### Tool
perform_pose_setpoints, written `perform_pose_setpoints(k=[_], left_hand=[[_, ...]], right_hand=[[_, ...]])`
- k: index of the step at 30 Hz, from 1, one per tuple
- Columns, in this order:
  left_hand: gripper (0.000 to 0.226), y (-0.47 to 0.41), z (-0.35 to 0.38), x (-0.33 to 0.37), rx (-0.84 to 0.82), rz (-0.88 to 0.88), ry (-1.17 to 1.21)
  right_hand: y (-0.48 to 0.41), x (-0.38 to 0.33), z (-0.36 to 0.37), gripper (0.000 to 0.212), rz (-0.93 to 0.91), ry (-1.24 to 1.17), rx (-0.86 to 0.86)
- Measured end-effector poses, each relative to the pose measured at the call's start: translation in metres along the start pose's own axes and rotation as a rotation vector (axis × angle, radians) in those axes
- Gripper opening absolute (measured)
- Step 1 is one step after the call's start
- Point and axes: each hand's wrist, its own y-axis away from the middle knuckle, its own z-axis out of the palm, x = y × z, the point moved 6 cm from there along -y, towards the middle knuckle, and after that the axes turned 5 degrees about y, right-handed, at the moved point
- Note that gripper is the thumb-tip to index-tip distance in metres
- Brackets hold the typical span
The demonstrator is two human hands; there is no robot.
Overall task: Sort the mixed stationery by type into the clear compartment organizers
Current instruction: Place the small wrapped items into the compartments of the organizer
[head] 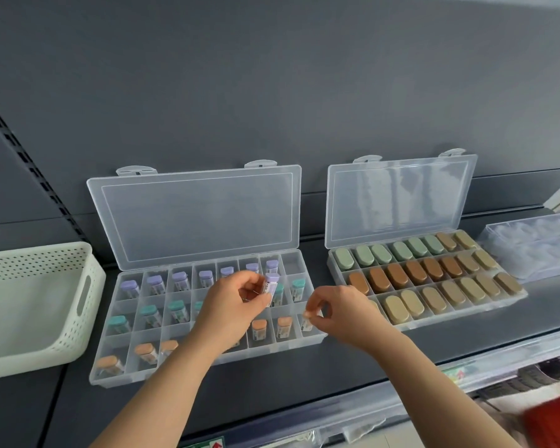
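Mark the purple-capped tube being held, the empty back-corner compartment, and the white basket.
purple-capped tube (269, 287): head view, on its label.
empty back-corner compartment (293, 265): head view, on its floor.
white basket (29, 263): head view, on its perforated back wall.

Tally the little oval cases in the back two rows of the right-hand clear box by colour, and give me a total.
Green cases: 6
Brown cases: 6
Tan cases: 4
Total: 16
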Motion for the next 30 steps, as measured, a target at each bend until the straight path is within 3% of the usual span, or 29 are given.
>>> perform_pose_setpoints(k=[8, 11, 14, 23, 26, 30], left_hand=[[0.018, -0.002, 0.001, 0.002, 0.009, 0.023, -0.001], [0.019, -0.003, 0.002, 0.006, 0.003, 0.049, 0.007], [0.021, -0.006, 0.004, 0.010, -0.012, 0.063, 0.003], [0.021, -0.023, 0.002, 0.018, 0.022, 0.088, 0.047], [0.025, -0.030, -0.005, 0.015, 0.062, 0.099, -0.034], [0.030, -0.039, -0.019, 0.005, 0.135, 0.164, -0.353]], right_hand=[[0.004, -0.004, -0.006, 0.023, -0.007, -0.026, -0.028], [0.004, -0.007, -0.021, 0.026, -0.018, -0.086, 0.069], [-0.002, -0.019, -0.039, 0.027, -0.058, -0.248, 0.183], [-0.033, -0.038, -0.045, 0.018, -0.133, -0.420, 0.146], [-0.042, -0.028, -0.046, 0.014, -0.084, -0.495, 0.163], [-0.055, -0.012, -0.055, 0.009, -0.068, -0.431, 0.259]])
